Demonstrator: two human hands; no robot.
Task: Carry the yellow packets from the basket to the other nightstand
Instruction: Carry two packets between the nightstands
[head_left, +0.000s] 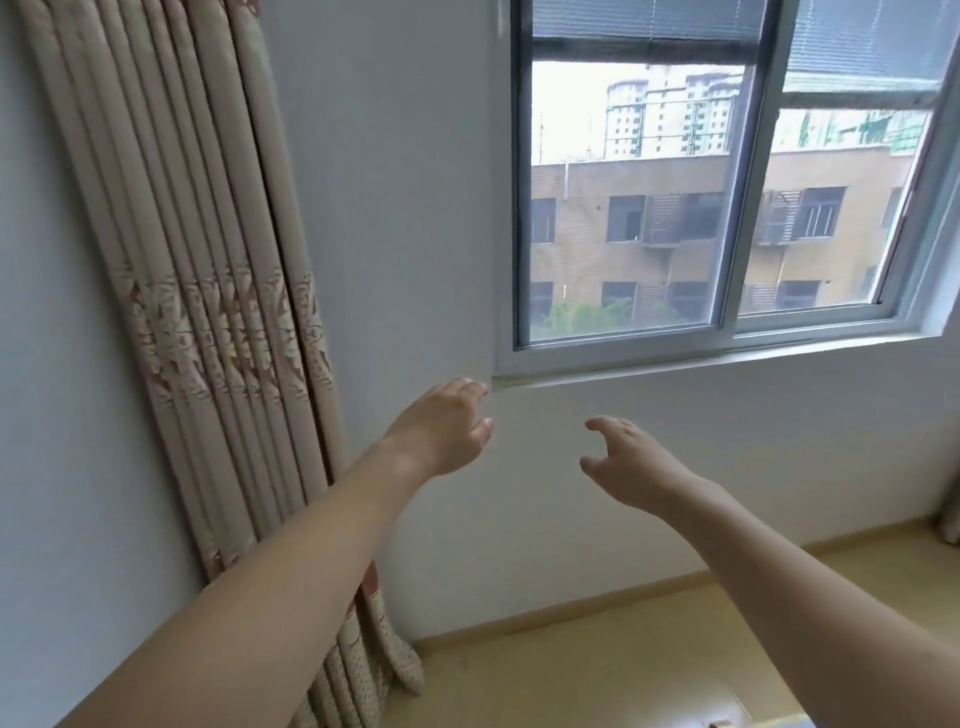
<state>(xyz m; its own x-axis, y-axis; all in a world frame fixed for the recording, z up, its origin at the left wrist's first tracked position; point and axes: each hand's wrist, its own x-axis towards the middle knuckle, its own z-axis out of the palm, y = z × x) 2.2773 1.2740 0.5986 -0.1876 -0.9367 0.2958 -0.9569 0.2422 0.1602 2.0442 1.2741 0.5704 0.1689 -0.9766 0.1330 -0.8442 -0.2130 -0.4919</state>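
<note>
Both my arms reach forward at chest height toward a white wall under a window. My left hand (444, 423) is held out with its fingers loosely curled and apart, holding nothing. My right hand (631, 460) is beside it, a hand's width to the right, fingers spread and slightly bent, also holding nothing. No yellow packets, basket or nightstand appear in this view.
A beige patterned curtain (218, 312) hangs gathered at the left, reaching the floor. A sliding window (727, 332) with a sill is above my hands, with buildings outside. Light wooden floor (597, 670) and a skirting board run along the bottom right.
</note>
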